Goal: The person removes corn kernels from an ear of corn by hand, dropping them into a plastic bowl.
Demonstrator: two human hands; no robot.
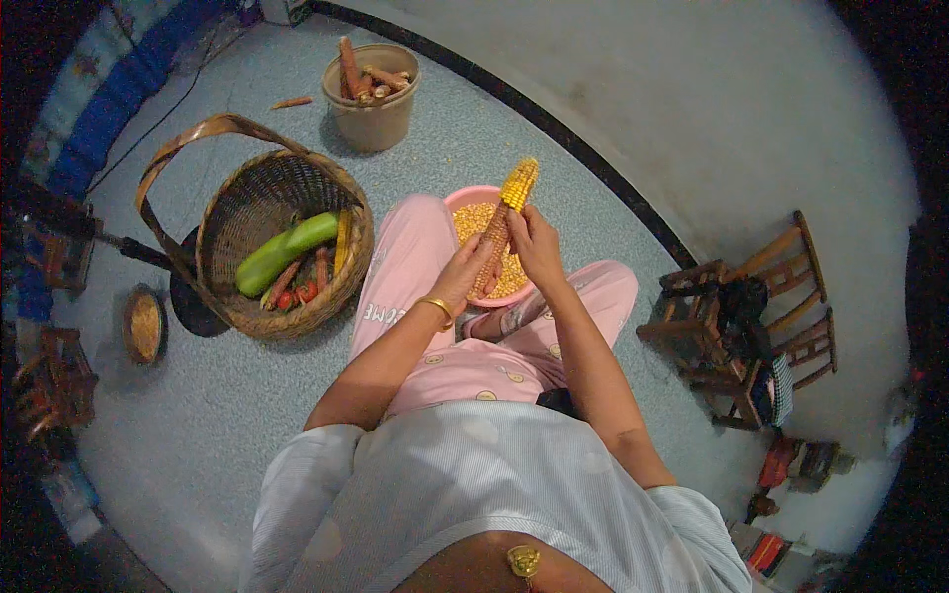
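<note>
A corn cob (520,184) slants over a pink basin (463,196) of loose kernels (474,220). Yellow kernels cover the cob's upper end, while its lower part is bare and reddish brown. Around that bare lower part, my left hand (464,270) is closed. My right hand (537,248) grips the cob higher up, its thumb just below the edge of the remaining kernels. The basin sits between my knees and is partly hidden by my hands and the cob.
A handled wicker basket (285,330) at the left holds a long green gourd (285,256), cobs and small red tomatoes (296,295). Bare cobs fill a bucket (371,124) beyond; one cob piece (292,102) lies on the floor. Wooden chairs (730,326) stand at the right.
</note>
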